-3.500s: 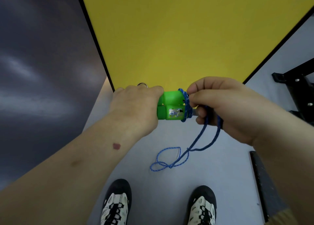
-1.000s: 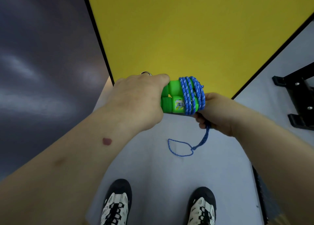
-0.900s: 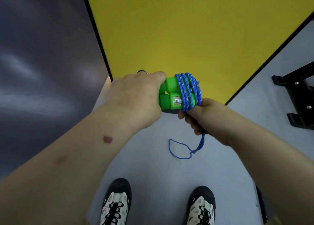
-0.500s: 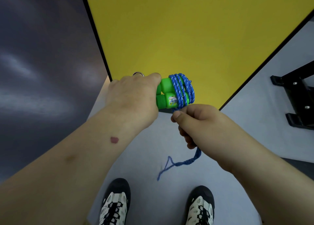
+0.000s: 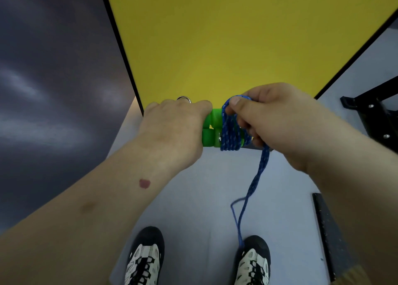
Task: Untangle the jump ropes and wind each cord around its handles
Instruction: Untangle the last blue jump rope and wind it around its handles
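Both hands hold a pair of green handles partly wound with blue cord, above the near edge of a yellow table.

Head view: the left hand (image 5: 172,131) is closed around the handles (image 5: 212,129) from the 9 o'clock side. The right hand (image 5: 277,121), at 3 o'clock from them, pinches the cord (image 5: 230,131) at the top of the coils, thumb pressing down. A loose tail hangs toward 6 o'clock, reaching the right shoe (image 5: 252,261). The table (image 5: 237,37) fills 12 o'clock.
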`<state>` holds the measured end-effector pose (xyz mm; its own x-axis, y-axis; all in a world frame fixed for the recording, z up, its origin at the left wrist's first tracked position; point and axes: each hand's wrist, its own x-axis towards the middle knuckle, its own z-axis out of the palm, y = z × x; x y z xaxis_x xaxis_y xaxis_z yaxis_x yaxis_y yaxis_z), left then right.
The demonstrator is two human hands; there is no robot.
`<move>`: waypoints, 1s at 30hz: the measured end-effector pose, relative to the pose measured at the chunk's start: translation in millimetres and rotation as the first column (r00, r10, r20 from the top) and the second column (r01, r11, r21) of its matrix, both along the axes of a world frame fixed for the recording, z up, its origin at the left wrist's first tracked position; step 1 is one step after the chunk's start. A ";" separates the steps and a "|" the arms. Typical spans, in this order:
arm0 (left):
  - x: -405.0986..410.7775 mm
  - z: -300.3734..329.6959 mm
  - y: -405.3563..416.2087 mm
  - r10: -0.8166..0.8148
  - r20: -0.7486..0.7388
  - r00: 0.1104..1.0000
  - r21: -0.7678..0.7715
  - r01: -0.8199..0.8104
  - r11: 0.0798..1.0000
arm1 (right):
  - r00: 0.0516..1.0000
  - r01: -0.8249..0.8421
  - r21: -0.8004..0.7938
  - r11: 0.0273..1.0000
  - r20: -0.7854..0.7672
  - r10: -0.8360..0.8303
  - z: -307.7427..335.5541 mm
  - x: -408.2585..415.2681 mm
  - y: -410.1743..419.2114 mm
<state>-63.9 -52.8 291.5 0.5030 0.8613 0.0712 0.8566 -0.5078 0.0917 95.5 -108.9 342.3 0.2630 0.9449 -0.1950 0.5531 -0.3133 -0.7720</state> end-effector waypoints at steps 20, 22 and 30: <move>-5.7 26.2 -3.3 -0.048 0.062 0.997 -0.037 0.051 0.998 | 0.965 -0.039 -0.297 0.954 -0.258 -0.041 -44.6 46.9 43.2; -5.4 26.8 -3.2 -0.026 0.076 0.997 -0.036 0.029 0.999 | 0.970 -0.065 -0.306 0.950 -0.242 -0.011 -53.2 42.8 36.2; -4.8 20.8 0.7 0.072 0.112 0.991 -0.005 -0.072 0.997 | 0.986 -0.079 -0.194 0.978 -0.163 0.047 -67.3 -3.3 -6.3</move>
